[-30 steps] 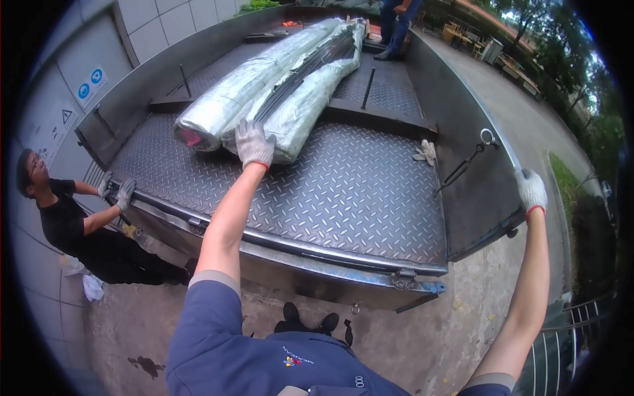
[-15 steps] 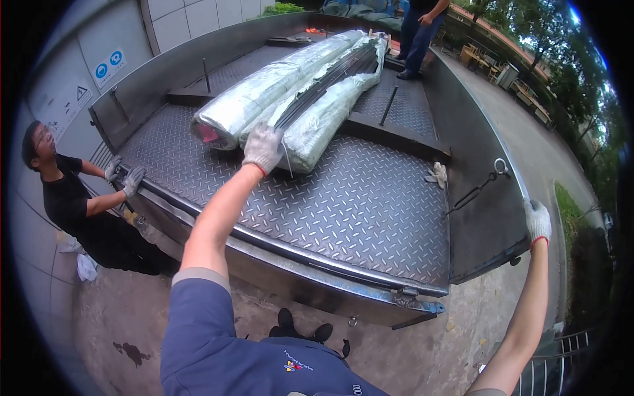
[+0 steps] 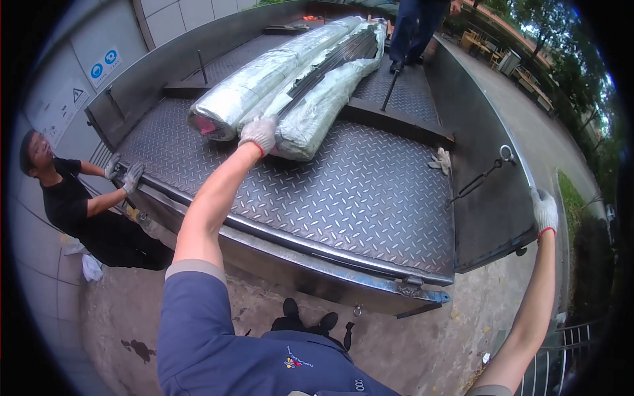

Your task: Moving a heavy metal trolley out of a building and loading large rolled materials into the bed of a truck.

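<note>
Two long bundles lie side by side on the truck bed. The left bundle is fully wrapped in silvery-white plastic sheeting. On the right bundle the wrapping is torn open along the top, showing dark long bars. My left hand, in a white knit glove with a red cuff, is closed on the near end of the torn bundle; its fingertips are partly hidden. My right hand, gloved alike, grips the top edge of the truck's right side panel.
A dark crossbar with an upright rod spans the checkered steel bed. The tailgate hangs lowered before me. A loose glove lies by the right panel. A co-worker stands left; another person's legs show behind.
My left hand has shifted slightly left along the bundle's near end. The person on the bed has stepped a little left and nearer. My right hand keeps its hold; the whole view has shifted slightly.
</note>
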`<state>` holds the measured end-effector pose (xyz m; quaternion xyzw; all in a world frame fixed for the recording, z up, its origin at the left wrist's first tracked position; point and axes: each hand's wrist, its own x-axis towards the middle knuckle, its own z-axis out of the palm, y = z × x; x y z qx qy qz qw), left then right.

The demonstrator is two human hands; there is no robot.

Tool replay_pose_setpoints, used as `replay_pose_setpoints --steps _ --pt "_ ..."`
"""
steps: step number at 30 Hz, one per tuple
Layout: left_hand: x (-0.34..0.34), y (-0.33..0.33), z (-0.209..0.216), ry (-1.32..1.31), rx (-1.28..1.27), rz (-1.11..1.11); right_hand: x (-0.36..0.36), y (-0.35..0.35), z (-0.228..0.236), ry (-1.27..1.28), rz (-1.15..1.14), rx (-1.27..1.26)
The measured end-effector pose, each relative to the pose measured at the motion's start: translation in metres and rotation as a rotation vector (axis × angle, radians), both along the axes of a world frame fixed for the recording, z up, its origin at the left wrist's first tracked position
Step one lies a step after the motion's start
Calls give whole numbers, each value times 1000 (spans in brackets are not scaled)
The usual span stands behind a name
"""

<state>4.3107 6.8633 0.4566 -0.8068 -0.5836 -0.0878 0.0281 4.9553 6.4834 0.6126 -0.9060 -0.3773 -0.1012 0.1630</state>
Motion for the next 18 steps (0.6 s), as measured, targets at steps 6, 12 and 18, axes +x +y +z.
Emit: replay_pose_setpoints --steps 6,12,18 --pt "2 -7 -4 -238 -19 37 9 19 -6 5 -8 22" --pt "6 -2 -7 -362 51 3 -12 5 23 6 -66 38" --pt "-17 -13 -15 -509 1 -9 -47 -2 42 23 -134 30"
